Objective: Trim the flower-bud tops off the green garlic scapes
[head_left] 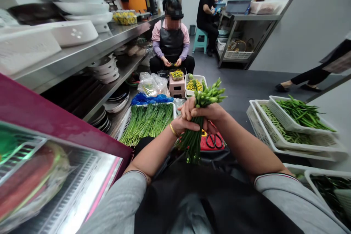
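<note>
A bunch of green budded stalks [210, 93] is held upright, buds at the top, in front of my chest. My left hand [187, 120] is wrapped round the stalks from the left, a gold bracelet at its wrist. From the right, my right hand [207, 112] closes round the same bunch just under the buds, and the fingers of both hands meet. Behind and below the bunch, black-handled scissors [214, 141] lie on a red surface [204, 145]. More long green stalks [149, 122] fill a white basket [174, 111] to the left.
Stacked white baskets [276, 137] of green vegetables stand at the right. A steel shelf [109, 45] with dishes runs along the left, above a glass-topped case [90, 175]. Ahead, a seated person [172, 40] handles small items near yellow flowers [194, 85]. Other people are farther off.
</note>
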`<act>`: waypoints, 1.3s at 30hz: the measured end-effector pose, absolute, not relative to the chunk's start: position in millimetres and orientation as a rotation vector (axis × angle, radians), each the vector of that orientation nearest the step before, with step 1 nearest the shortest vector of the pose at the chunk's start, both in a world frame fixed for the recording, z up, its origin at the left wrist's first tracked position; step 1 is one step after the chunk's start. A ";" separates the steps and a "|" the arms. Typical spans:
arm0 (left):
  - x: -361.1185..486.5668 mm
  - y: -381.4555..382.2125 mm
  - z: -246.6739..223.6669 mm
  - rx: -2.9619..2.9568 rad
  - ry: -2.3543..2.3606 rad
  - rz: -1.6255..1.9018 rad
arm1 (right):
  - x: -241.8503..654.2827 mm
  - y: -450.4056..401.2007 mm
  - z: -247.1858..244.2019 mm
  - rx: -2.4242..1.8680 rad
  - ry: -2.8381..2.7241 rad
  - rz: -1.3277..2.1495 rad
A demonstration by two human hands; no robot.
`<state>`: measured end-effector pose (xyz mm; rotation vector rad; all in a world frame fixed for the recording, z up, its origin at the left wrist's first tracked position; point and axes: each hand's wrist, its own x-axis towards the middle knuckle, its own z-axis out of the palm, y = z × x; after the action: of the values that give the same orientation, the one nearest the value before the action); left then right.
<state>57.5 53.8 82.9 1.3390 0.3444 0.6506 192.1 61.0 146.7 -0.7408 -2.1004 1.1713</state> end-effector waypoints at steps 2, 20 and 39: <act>63.4 47.3 80.9 1.246 0.352 0.745 | 189.8 62.4 146.4 -0.589 -1.967 1.460; 72.8 27.4 85.5 1.189 0.611 0.717 | 234.5 101.2 215.0 -0.657 -2.350 1.012; 0.1 58.1 144.8 1.680 1.117 1.018 | 314.0 56.1 -71.0 -1.931 -2.190 0.783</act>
<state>0.1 58.1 144.8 1.6801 1.1165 1.0181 314.0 56.1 -71.0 -1.9311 -2.1904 0.7826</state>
